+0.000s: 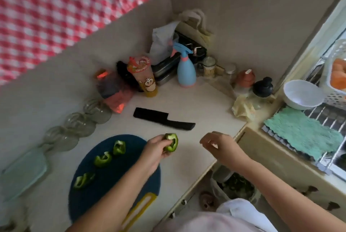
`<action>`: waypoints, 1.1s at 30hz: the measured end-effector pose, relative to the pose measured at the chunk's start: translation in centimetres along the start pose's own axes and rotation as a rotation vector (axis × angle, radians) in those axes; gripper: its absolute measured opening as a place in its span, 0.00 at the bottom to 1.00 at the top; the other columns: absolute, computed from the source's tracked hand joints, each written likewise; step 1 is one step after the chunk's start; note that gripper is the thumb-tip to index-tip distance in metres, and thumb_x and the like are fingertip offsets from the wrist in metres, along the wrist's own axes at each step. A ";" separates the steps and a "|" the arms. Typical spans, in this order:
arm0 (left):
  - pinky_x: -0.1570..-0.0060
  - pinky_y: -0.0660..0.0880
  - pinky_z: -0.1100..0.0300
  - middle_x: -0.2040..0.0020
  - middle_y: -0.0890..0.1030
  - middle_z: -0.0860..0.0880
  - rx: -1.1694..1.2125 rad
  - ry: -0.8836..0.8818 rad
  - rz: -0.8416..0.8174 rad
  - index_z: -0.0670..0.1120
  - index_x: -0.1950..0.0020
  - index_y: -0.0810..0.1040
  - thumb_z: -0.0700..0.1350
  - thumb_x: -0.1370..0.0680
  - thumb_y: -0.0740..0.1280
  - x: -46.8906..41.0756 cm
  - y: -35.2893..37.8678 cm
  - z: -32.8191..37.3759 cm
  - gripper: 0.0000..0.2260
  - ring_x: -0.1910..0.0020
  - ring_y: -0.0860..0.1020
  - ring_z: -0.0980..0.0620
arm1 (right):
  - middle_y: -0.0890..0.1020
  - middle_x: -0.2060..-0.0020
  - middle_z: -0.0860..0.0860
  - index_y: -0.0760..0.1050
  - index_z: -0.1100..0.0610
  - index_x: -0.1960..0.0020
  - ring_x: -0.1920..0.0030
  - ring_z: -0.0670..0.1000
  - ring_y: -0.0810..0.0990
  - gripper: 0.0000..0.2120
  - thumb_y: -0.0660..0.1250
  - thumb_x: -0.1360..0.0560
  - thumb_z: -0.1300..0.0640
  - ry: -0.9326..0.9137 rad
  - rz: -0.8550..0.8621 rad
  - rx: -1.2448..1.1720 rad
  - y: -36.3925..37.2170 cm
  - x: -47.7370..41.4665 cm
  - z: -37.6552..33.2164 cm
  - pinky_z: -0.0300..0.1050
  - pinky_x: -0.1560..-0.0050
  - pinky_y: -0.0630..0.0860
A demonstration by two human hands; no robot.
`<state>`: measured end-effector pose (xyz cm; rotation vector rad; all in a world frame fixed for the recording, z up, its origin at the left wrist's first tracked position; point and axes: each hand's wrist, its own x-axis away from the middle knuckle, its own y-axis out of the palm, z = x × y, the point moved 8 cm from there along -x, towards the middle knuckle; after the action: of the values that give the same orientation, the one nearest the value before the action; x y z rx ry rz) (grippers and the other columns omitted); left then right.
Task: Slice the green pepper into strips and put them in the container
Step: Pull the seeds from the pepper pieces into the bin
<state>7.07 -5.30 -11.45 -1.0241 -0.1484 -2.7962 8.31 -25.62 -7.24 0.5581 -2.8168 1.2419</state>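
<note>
Over counter (187, 104), just past board edge: your left hand (155, 152) pinches pepper chunk (171, 144), hollow side up, likely to check core. Right hand (219, 142) empty, fingers (209, 138) loosely curled, near knife (164, 119), probably next reach. Three pepper pieces (102, 159) wait on blue board (89, 203). Clear container (24, 173) sits left of board, no green visible inside.

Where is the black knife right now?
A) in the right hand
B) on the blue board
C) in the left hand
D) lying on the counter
D: the black knife lies on the counter, while the left hand holds a pepper piece and the right hand holds nothing.
</note>
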 end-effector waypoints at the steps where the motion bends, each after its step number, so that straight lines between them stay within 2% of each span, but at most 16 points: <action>1: 0.54 0.76 0.57 0.48 0.80 0.42 -0.007 0.008 0.038 0.43 0.43 0.77 0.35 0.23 0.65 0.0 -1.9 -0.1 0.10 0.49 0.78 0.47 | 0.81 0.51 0.46 0.80 0.53 0.46 0.55 0.43 0.79 0.08 0.65 0.22 0.57 -0.029 -0.016 0.015 0.7 -0.9 -1.0 0.34 0.53 0.71; 5: 0.56 0.78 0.57 0.44 0.77 0.41 -0.106 0.023 0.190 0.44 0.44 0.76 0.36 0.23 0.65 0.5 -8.9 -1.2 0.09 0.47 0.77 0.46 | 0.80 0.43 0.48 0.77 0.53 0.40 0.47 0.48 0.79 0.12 0.64 0.22 0.55 -0.111 -0.080 0.095 3.5 -4.5 -4.1 0.38 0.47 0.72; 9: 0.50 0.72 0.61 0.52 0.78 0.49 -0.671 0.129 0.424 0.45 0.44 0.78 0.40 0.25 0.69 1.9 -14.1 -1.2 0.10 0.52 0.75 0.53 | 0.73 0.37 0.53 0.71 0.53 0.34 0.40 0.54 0.75 0.19 0.58 0.22 0.64 -0.139 -0.223 0.263 8.0 -6.5 -6.4 0.45 0.40 0.72; 12: 0.47 0.75 0.58 0.53 0.79 0.50 -0.714 0.145 0.361 0.45 0.44 0.79 0.40 0.26 0.70 2.0 -14.5 -2.0 0.11 0.50 0.78 0.51 | 0.69 0.34 0.53 0.66 0.54 0.30 0.34 0.53 0.70 0.20 0.58 0.22 0.62 -0.195 -0.297 0.364 10.9 -7.2 -8.0 0.46 0.36 0.70; 16: 0.42 0.74 0.60 0.44 0.80 0.48 -0.827 0.213 0.303 0.47 0.41 0.77 0.38 0.24 0.67 1.8 -14.6 -1.2 0.13 0.46 0.77 0.53 | 0.66 0.33 0.55 0.64 0.57 0.30 0.34 0.56 0.67 0.21 0.59 0.22 0.61 -0.130 -0.247 0.399 11.9 -9.1 -7.9 0.49 0.38 0.72; 18: 0.39 0.72 0.58 0.41 0.79 0.49 -0.910 0.241 0.307 0.47 0.38 0.76 0.38 0.23 0.64 1.7 -14.9 -0.2 0.14 0.43 0.77 0.52 | 0.70 0.37 0.55 0.70 0.58 0.34 0.37 0.57 0.71 0.17 0.59 0.23 0.63 -0.133 -0.186 0.398 11.9 -9.6 -8.0 0.50 0.41 0.74; 20: 0.39 0.72 0.57 0.40 0.78 0.49 -0.977 0.282 0.337 0.47 0.37 0.75 0.37 0.23 0.62 1.4 -15.3 1.3 0.15 0.42 0.76 0.52 | 0.76 0.45 0.57 0.76 0.61 0.44 0.44 0.58 0.76 0.11 0.60 0.24 0.65 -0.176 -0.123 0.415 11.8 -10.2 -8.2 0.51 0.45 0.75; 22: 0.40 0.71 0.58 0.39 0.76 0.48 -1.081 0.366 0.377 0.48 0.37 0.75 0.37 0.24 0.62 0.9 -15.8 3.2 0.16 0.40 0.74 0.50 | 0.78 0.50 0.58 0.77 0.63 0.49 0.49 0.57 0.77 0.06 0.63 0.23 0.62 -0.169 -0.067 0.395 11.4 -11.1 -8.0 0.51 0.47 0.75; 25: 0.36 0.64 0.58 0.34 0.70 0.48 -1.212 0.462 0.327 0.48 0.34 0.72 0.36 0.24 0.63 -0.3 -16.0 4.7 0.19 0.34 0.66 0.49 | 0.78 0.51 0.55 0.77 0.61 0.51 0.51 0.54 0.77 0.13 0.70 0.26 0.51 -0.097 -0.045 0.297 10.6 -12.2 -7.4 0.46 0.47 0.75; 27: 0.31 0.59 0.59 0.30 0.65 0.47 -1.243 0.446 0.243 0.47 0.31 0.70 0.36 0.24 0.63 -1.5 -16.2 4.6 0.21 0.30 0.61 0.48 | 0.77 0.49 0.53 0.79 0.59 0.53 0.48 0.52 0.75 0.13 0.69 0.26 0.48 -0.119 -0.068 0.280 10.6 -12.6 -7.4 0.44 0.45 0.73; 30: 0.31 0.60 0.57 0.29 0.65 0.47 -1.211 0.387 0.136 0.48 0.30 0.68 0.39 0.24 0.65 -2.7 -16.7 3.8 0.22 0.29 0.62 0.48 | 0.76 0.43 0.53 0.79 0.56 0.46 0.42 0.52 0.73 0.12 0.67 0.24 0.50 -0.179 -0.083 0.303 10.7 -12.7 -8.1 0.43 0.40 0.70; 33: 0.34 0.64 0.57 0.32 0.67 0.46 -1.235 0.388 0.142 0.49 0.31 0.69 0.42 0.25 0.67 -3.1 -17.3 3.4 0.22 0.32 0.65 0.47 | 0.71 0.36 0.55 0.73 0.57 0.35 0.37 0.55 0.71 0.17 0.65 0.22 0.54 -0.143 -0.087 0.348 10.9 -12.9 -7.7 0.47 0.35 0.68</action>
<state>8.36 12.52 -11.54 -0.4998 1.7505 -2.7123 15.82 -9.21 -11.74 0.8005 -2.6593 1.7531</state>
